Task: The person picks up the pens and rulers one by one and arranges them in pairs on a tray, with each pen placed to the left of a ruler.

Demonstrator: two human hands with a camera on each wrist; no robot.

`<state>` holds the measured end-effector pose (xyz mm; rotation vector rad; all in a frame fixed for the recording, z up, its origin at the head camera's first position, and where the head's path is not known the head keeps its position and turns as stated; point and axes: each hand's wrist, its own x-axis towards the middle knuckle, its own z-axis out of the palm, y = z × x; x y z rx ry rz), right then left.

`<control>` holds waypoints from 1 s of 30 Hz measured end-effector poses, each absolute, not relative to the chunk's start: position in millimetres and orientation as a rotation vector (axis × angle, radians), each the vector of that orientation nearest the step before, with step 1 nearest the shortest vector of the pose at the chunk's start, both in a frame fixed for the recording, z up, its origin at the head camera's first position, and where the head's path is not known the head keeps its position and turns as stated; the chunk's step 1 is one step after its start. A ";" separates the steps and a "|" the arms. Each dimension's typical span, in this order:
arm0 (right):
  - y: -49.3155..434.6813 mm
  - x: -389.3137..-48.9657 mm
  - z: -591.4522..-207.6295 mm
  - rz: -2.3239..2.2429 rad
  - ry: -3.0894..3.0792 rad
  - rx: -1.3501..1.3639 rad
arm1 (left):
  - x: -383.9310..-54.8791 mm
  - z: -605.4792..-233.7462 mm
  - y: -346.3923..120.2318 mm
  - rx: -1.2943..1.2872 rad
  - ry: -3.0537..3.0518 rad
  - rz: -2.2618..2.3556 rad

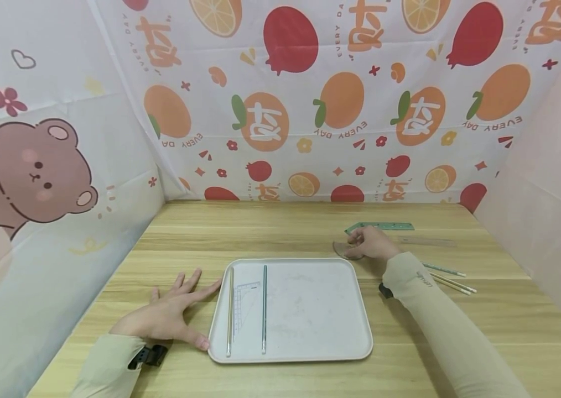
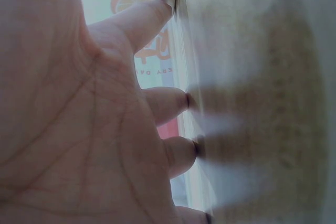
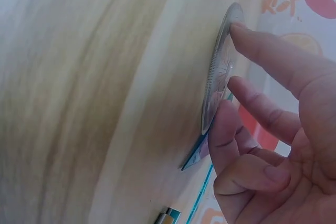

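Note:
My left hand (image 1: 168, 315) lies with spread fingers on the table, its thumb and forefinger touching the left rim of a white tray (image 1: 317, 309). On the tray, a clear set square (image 1: 245, 304) sits between a gold pencil (image 1: 230, 312) and a green pencil (image 1: 264, 309). Behind the tray's right corner, my right hand (image 1: 372, 243) pinches a clear protractor (image 3: 216, 77) at the tabletop; thumb and fingertips are on it, the other fingers curled. In the left wrist view, the left palm (image 2: 89, 129) fills much of the picture.
A green ruler-like piece (image 1: 385, 226) lies just behind my right hand, with a clear ruler (image 1: 427, 241) to its right. Several pencils (image 1: 452, 281) are beside the right forearm, partly hidden by its sleeve. Printed cloth (image 1: 305, 110) walls in the table's back and sides.

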<state>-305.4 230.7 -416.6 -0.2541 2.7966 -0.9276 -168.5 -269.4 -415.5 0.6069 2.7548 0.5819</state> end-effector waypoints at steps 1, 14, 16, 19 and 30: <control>229.8 -304.5 -415.5 -0.926 2.794 -0.248 | -168.5 -415.5 -269.4 0.607 2.756 0.582; 226.9 -304.9 -414.4 -0.933 2.765 -0.241 | -167.1 -415.3 -269.4 0.600 2.747 0.597; 228.1 -305.1 -414.0 -0.966 2.749 -0.234 | -167.0 -415.1 -269.1 0.600 2.750 0.593; 231.1 -304.8 -413.0 -1.020 2.732 -0.234 | -167.3 -415.2 -268.7 0.602 2.758 0.583; 252.1 -301.5 -404.7 -1.123 2.646 -0.268 | -167.5 -414.0 -269.5 0.622 2.749 0.595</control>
